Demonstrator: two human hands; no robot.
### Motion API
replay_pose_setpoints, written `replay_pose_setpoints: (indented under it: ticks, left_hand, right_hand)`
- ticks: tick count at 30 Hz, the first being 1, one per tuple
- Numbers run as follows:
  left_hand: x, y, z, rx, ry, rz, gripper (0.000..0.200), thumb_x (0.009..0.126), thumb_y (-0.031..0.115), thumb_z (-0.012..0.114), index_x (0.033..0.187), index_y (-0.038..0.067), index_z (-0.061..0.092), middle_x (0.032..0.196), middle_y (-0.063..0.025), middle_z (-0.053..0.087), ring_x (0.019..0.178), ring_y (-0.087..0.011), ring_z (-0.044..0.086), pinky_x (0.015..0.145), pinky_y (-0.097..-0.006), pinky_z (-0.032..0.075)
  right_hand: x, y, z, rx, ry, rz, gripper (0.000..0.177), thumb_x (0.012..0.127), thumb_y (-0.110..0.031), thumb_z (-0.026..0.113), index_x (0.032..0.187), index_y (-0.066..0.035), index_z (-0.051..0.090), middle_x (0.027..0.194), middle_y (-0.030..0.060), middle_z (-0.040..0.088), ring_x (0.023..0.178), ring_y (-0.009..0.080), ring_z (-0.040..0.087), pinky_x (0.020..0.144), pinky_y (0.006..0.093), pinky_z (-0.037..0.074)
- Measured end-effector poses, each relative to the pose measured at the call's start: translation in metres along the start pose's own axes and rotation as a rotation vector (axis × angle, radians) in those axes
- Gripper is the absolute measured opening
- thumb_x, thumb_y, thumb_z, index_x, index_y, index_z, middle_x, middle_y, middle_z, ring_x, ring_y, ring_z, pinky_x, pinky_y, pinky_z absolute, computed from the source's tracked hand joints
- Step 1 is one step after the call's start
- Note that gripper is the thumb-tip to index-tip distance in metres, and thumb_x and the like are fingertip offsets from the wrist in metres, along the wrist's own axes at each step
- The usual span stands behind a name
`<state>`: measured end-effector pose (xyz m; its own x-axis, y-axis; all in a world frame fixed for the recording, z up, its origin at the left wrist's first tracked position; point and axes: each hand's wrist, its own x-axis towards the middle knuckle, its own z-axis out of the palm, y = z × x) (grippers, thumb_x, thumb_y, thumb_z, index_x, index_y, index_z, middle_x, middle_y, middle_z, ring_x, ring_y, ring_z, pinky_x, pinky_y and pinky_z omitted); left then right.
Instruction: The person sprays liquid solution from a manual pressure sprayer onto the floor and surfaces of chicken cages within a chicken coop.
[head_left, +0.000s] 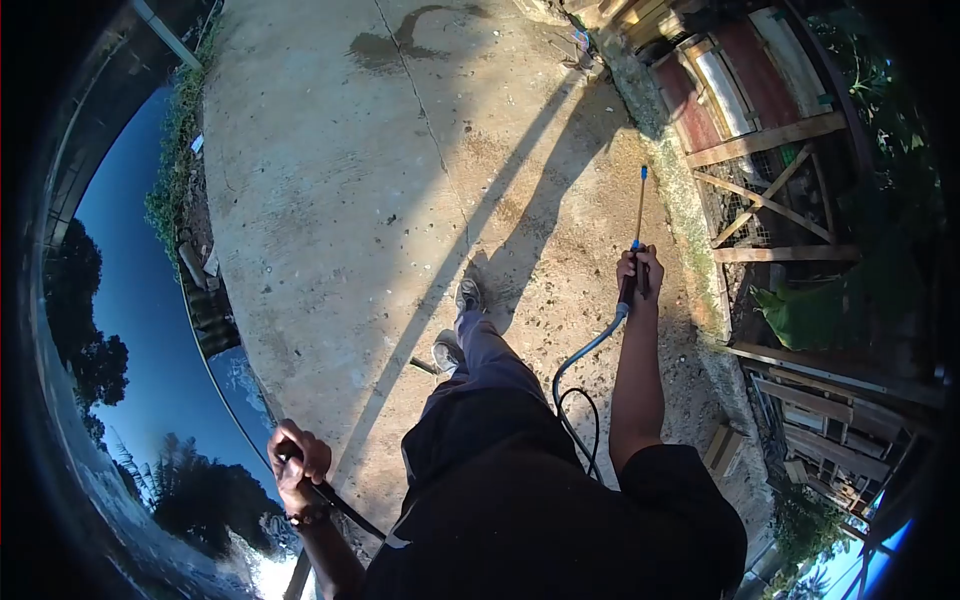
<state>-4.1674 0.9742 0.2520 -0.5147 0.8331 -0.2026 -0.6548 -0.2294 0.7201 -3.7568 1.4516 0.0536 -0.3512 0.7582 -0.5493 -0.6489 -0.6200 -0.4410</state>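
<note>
My right hand [645, 272] is wrapped round the dark grip of a spray wand [640, 208], out ahead on the right. The wand's thin shaft points away from me and ends in a blue nozzle [644, 172]. From the grip a grey-blue hose [582, 354] curves back toward my body, with a thin black loop beside it. Low on the left, my left hand [300, 462] is closed round the end of a black pump lever [352, 514], which runs back beside my hip. Any tank it joins is out of sight. No spray can be made out at the nozzle.
Cracked concrete [320, 200] lies under my shoes [468, 294], with a wet patch [385, 48] farther ahead. A low mossy kerb [690, 215] and a wooden pen with wire mesh [765, 200] line the right. Plants [175, 200] edge the left. A cardboard box [722, 450] stands behind my right arm.
</note>
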Motion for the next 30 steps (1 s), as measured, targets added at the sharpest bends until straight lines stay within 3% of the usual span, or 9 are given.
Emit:
replay_pose_setpoints:
  ticks: [2,4,8,13,15,20,22,24,30]
  left_hand:
    - [0.055,-0.031,-0.03,0.991,0.422,-0.018,0.022,0.079,0.016,0.073,0.083,0.001,0.057,0.06,-0.0004,0.054,0.05,-0.007,0.045,0.048,-0.025,0.036]
    - [0.089,-0.067,-0.082,1.128,0.55,0.016,0.012,0.077,0.011,0.069,0.08,0.002,0.061,0.061,-0.0009,0.055,0.056,-0.0075,0.048,0.053,-0.0262,0.038]
    - [0.147,-0.113,-0.142,1.394,0.701,0.075,0.011,0.077,0.014,0.069,0.079,0.005,0.063,0.067,-0.0076,0.065,0.057,-0.0185,0.062,0.059,-0.0323,0.048]
    - [0.224,-0.098,-0.191,1.653,0.836,-0.109,0.011,0.075,0.018,0.069,0.083,0.012,0.065,0.074,-0.0058,0.069,0.068,-0.0239,0.067,0.064,-0.0374,0.051]
    - [0.267,-0.084,-0.19,1.64,0.818,-0.133,0.011,0.075,0.019,0.069,0.083,0.013,0.064,0.076,-0.0061,0.07,0.07,-0.025,0.068,0.064,-0.0382,0.052]
    - [0.353,-0.052,-0.19,1.65,0.749,-0.229,0.01,0.075,0.019,0.068,0.083,0.014,0.065,0.078,-0.0063,0.07,0.072,-0.0265,0.068,0.064,-0.0389,0.052]
    - [0.37,-0.041,-0.199,1.614,0.763,-0.252,0.009,0.075,0.018,0.068,0.082,0.013,0.065,0.079,-0.007,0.07,0.072,-0.0265,0.068,0.064,-0.0388,0.052]
    - [0.393,-0.028,-0.204,1.606,0.777,-0.249,0.009,0.075,0.018,0.068,0.081,0.012,0.066,0.079,-0.0073,0.07,0.072,-0.0266,0.068,0.065,-0.0388,0.052]
    - [0.463,0.0,-0.222,1.524,0.746,-0.263,0.011,0.075,0.019,0.069,0.081,0.01,0.068,0.077,-0.0096,0.069,0.071,-0.0268,0.067,0.067,-0.038,0.052]
  right_hand:
    - [0.001,0.012,0.045,-0.099,0.01,0.018,0.024,0.078,-0.002,0.053,0.095,-0.019,0.056,0.077,0.0061,0.053,0.056,0.0147,0.049,0.045,0.0251,0.044]
    - [0.02,0.024,0.057,-0.207,0.007,-0.024,0.026,0.079,0.0,0.052,0.095,-0.02,0.055,0.076,0.0065,0.052,0.056,0.0151,0.049,0.044,0.0242,0.043]
    - [0.079,0.027,0.029,-0.109,0.527,-0.284,0.016,0.076,-0.01,0.059,0.091,-0.013,0.053,0.07,0.0062,0.052,0.057,0.0194,0.051,0.046,0.0307,0.046]
    - [0.147,0.044,0.065,0.045,1.232,-0.556,0.018,0.079,-0.019,0.057,0.091,-0.007,0.05,0.097,0.0126,0.053,0.082,0.0269,0.059,0.061,0.0367,0.053]
    - [0.166,0.048,0.085,0.072,1.015,-0.42,0.017,0.079,-0.017,0.057,0.091,-0.008,0.049,0.104,0.0137,0.05,0.087,0.0258,0.058,0.065,0.0341,0.053]
    - [0.225,0.066,0.131,0.14,0.149,-0.114,0.022,0.075,-0.003,0.055,0.057,-0.008,0.044,0.056,0.0018,0.042,0.047,0.0155,0.043,0.048,0.0242,0.045]
    - [0.251,0.064,0.169,-0.07,0.216,0.116,0.009,0.077,-0.002,0.054,0.076,-0.011,0.056,0.067,0.0063,0.048,0.051,0.016,0.045,0.047,0.024,0.045]
    - [0.27,0.074,0.2,-0.097,0.123,0.175,0.027,0.077,-0.002,0.053,0.096,-0.022,0.057,0.079,0.0099,0.051,0.057,0.0168,0.047,0.047,0.0251,0.045]
    - [0.313,0.09,0.26,-0.134,0.172,0.143,0.026,0.077,-0.005,0.054,0.096,-0.023,0.054,0.078,0.0086,0.05,0.059,0.0171,0.048,0.045,0.0252,0.044]
